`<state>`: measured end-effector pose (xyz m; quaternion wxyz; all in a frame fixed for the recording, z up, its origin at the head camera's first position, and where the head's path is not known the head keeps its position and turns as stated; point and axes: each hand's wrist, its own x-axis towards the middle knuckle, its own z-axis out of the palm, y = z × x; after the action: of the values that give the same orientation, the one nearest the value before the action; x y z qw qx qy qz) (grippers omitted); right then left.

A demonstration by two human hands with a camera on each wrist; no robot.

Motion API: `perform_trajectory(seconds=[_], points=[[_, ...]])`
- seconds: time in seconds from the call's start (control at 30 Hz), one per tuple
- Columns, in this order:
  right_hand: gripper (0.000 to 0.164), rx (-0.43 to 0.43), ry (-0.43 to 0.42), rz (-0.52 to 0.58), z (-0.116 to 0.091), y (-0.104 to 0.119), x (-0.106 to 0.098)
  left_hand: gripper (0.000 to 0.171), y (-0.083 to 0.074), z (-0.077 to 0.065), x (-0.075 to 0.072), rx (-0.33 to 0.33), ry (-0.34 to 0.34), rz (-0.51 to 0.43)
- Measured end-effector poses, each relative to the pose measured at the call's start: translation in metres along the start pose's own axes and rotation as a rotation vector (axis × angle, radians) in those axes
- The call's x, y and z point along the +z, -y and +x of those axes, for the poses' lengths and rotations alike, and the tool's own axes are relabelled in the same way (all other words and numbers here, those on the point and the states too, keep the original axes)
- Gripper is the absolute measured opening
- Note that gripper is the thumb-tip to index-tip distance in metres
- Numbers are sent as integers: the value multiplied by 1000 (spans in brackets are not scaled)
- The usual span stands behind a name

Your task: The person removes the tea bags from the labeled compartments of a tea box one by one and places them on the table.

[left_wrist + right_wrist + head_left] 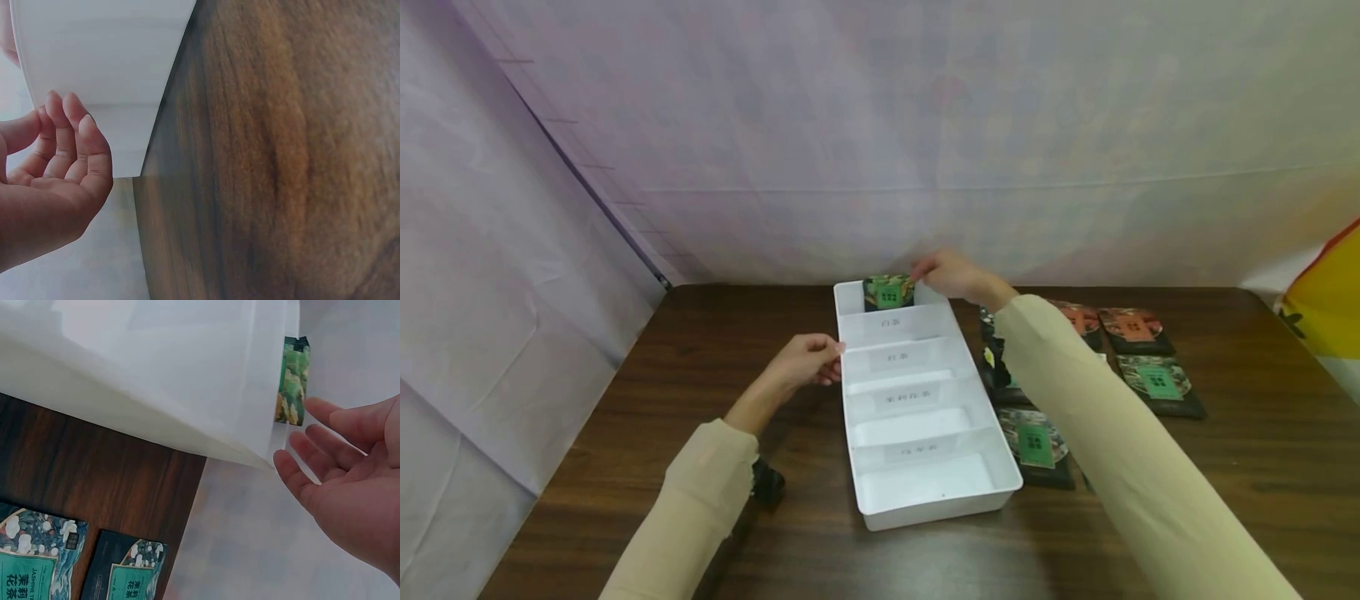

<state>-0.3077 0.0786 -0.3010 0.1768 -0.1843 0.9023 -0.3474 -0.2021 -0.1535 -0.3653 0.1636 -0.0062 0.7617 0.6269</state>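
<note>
A long white divided tray (917, 500) lies on the table, with printed labels on its dividers. At its left rim, my left hand (808, 360) pinches the edge between thumb and forefinger, the other fingers loosely bent beside the wall. A green-patterned tea sachet (889, 293) stands in the farthest compartment. My right hand (953, 275) reaches over that far end, fingertips right at the sachet's right edge. In the right wrist view its thumb and fingers (299, 472) are spread apart, with the sachet's edge beside one tip.
Right of the tray lie several dark sachets, among them a green-labelled jasmine tea sachet (1036, 446), another green-labelled sachet (1157, 382) and a red-labelled one (1131, 327). My right sleeve (1082, 367) hides part of them. A white curtain (1000, 150) hangs behind the table.
</note>
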Motion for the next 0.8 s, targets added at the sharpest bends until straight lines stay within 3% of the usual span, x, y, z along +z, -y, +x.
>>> perform_trajectory(seconds=[0.4, 0.8], points=[[41, 51, 27, -28, 1, 1, 9, 18, -1, 1, 1, 2, -1, -4], [36, -19, 31, -132, -3, 0, 10, 18, -3, 0, 3, -3, 1, -4]])
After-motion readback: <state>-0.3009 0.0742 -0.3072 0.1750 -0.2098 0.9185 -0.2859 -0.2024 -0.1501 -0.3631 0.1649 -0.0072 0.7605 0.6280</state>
